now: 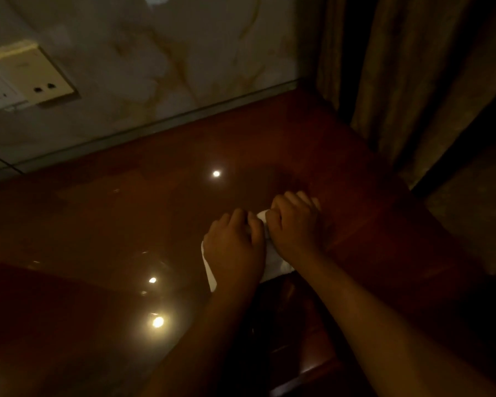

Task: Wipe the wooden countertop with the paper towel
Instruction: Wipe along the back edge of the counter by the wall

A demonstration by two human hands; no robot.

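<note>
A glossy reddish-brown wooden countertop [126,224] fills the middle of the view, with ceiling lights mirrored in it. A white paper towel [272,259] lies on it near the front right edge, mostly covered by both hands. My left hand [235,247] presses on its left part, fingers curled over the paper. My right hand [295,222] sits just to the right, fingers bent and gripping the towel's far end. White strips of towel show at the left of my left wrist and between the two hands.
A marbled wall [155,67] rises behind the countertop, with a socket panel [32,78] at the upper left. Brown curtains [398,81] hang at the right, past the counter's end. A dark wooden chair or cabinet edge [304,353] lies below the counter front.
</note>
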